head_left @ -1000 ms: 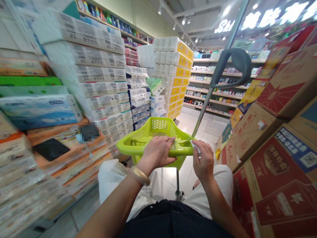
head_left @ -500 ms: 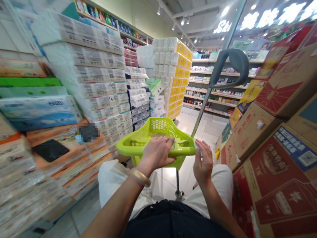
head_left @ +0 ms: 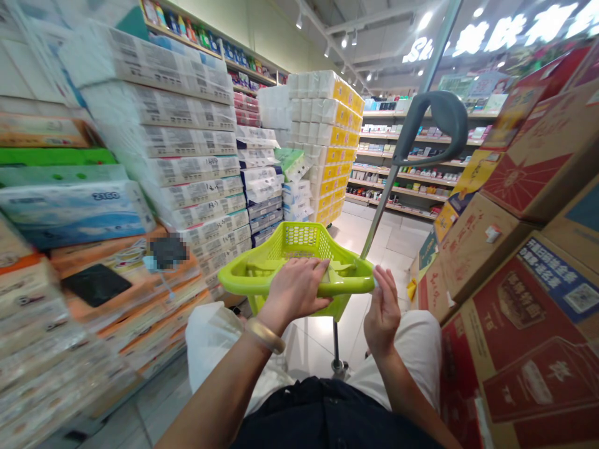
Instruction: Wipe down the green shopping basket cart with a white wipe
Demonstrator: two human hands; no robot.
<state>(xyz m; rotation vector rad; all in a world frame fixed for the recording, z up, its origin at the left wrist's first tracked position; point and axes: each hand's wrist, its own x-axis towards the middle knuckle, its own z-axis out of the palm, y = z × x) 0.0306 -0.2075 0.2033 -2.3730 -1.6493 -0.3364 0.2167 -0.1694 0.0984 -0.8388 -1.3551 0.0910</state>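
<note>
A lime-green plastic shopping basket (head_left: 243, 282) with a perforated far wall stands in front of my legs, attached to a metal pole with a grey loop handle (head_left: 433, 131). My left hand (head_left: 297, 287), a gold bangle on its wrist, lies over the near rim with its fingers wrapped round it. At the rim's right corner, my right hand (head_left: 382, 308) has its fingers together, pressed to the outside. A bit of thin white material, looking like a wipe, shows between those fingers and the rim; most of it is hidden.
Wrapped tissue packs (head_left: 196, 162) are stacked high on the left. A black flat object (head_left: 96, 284) lies on orange packs there. Cardboard cartons (head_left: 486, 243) rise close on the right. Shelves (head_left: 402, 162) of small goods stand beyond the tiled floor (head_left: 360, 227).
My right hand has slid slightly along the basket's right corner, and less of the white material shows. My left hand stays on the rim.
</note>
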